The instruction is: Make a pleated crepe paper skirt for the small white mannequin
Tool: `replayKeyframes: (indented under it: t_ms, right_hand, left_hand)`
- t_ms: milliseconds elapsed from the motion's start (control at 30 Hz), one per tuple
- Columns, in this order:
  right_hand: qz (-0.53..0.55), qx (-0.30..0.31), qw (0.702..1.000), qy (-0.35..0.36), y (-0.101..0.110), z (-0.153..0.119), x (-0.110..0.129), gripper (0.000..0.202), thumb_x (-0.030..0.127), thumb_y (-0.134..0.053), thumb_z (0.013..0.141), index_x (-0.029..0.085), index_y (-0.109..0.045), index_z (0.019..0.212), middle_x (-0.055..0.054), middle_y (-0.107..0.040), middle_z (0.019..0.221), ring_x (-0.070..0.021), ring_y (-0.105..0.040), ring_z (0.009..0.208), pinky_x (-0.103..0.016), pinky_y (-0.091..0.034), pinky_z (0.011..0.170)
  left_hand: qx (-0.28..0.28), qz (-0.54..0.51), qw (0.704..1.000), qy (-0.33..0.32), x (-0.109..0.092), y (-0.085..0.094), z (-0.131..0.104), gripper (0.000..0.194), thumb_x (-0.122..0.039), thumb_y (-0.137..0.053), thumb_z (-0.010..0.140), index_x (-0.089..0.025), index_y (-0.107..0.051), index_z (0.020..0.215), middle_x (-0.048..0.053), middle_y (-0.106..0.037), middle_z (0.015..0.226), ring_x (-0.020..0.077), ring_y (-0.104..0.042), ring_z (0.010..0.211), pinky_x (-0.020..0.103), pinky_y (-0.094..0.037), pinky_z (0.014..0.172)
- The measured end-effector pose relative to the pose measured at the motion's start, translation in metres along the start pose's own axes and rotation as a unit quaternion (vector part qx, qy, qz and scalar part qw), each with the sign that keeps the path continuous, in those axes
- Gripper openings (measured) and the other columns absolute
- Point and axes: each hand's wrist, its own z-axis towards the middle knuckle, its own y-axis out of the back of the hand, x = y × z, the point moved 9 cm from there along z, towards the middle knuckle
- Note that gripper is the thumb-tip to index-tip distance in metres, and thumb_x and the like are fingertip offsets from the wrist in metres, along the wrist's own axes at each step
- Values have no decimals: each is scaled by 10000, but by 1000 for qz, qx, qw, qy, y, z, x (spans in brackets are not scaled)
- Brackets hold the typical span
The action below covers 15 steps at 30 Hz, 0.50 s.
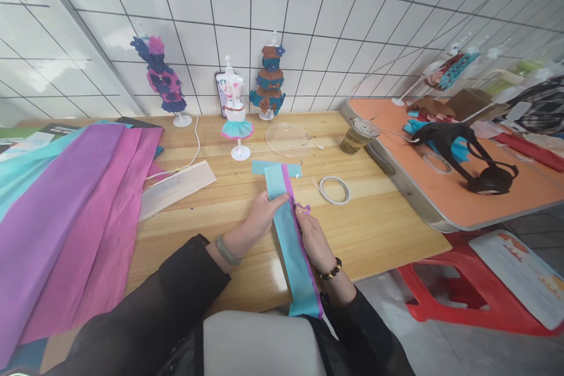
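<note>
My left hand (263,211) pinches a long turquoise strip (288,247) with a purple edge near its far end, thumb on top. The strip runs toward me and hangs past the table's front edge. Against the purple edge, my right hand (316,241) is closed around what look like small scissors (293,201), mostly hidden by the fingers. A thin purple sliver (304,208) curls beside their tips. Beneath the strip's far end lies a flat turquoise piece (258,167). A roll of tape (334,190) rests to the right of my hands.
Dressed mini mannequins (240,128) stand along the tiled wall. Purple and pink sheets (83,205) cover the table's left side, near a pale flat strip (180,188). A lidded cup (358,136) stands by the orange table (396,170). Below is a red stool (467,299).
</note>
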Motion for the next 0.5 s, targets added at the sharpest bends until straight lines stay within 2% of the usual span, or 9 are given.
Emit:
replayKeyframes:
  t_ms: [100, 200, 367, 500]
  right_hand:
    - [-1, -5, 1000, -1, 1, 1, 0, 463, 506, -351, 919, 169, -669, 917, -79, -690, 991, -225, -553, 1042, -312, -411, 878]
    - [1, -6, 1000, 5, 2, 2, 3, 475, 524, -360, 910, 172, -679, 903, -80, -697, 992, -233, -537, 1093, -325, -403, 914]
    - [14, -16, 1000, 6, 4, 4, 2, 468, 546, -385, 892, 182, -680, 895, -83, -695, 1008, -238, -553, 1063, -331, -427, 878]
    - [11, -22, 1000, 3, 4, 4, 1, 472, 558, -388, 883, 185, -672, 826, -83, -702, 927, -241, -560, 1037, -329, -432, 860]
  left_hand:
    - [-2, 7, 1000, -1, -1, -1, -1, 239, -281, -740, 674, -122, -671, 839, 61, -711, 808, 178, -636, 703, 320, -499, 705]
    - [4, 22, 1000, 0, -2, -3, -3, 243, -271, -740, 675, -123, -674, 856, 65, -715, 834, 189, -647, 751, 335, -496, 758]
    - [4, 25, 1000, 6, -3, -6, -4, 259, -245, -753, 658, -126, -656, 867, 65, -711, 850, 186, -647, 758, 348, -496, 780]
    - [4, 29, 1000, 4, -3, -5, -4, 271, -239, -758, 647, -133, -642, 868, 54, -707, 842, 182, -644, 747, 342, -497, 765]
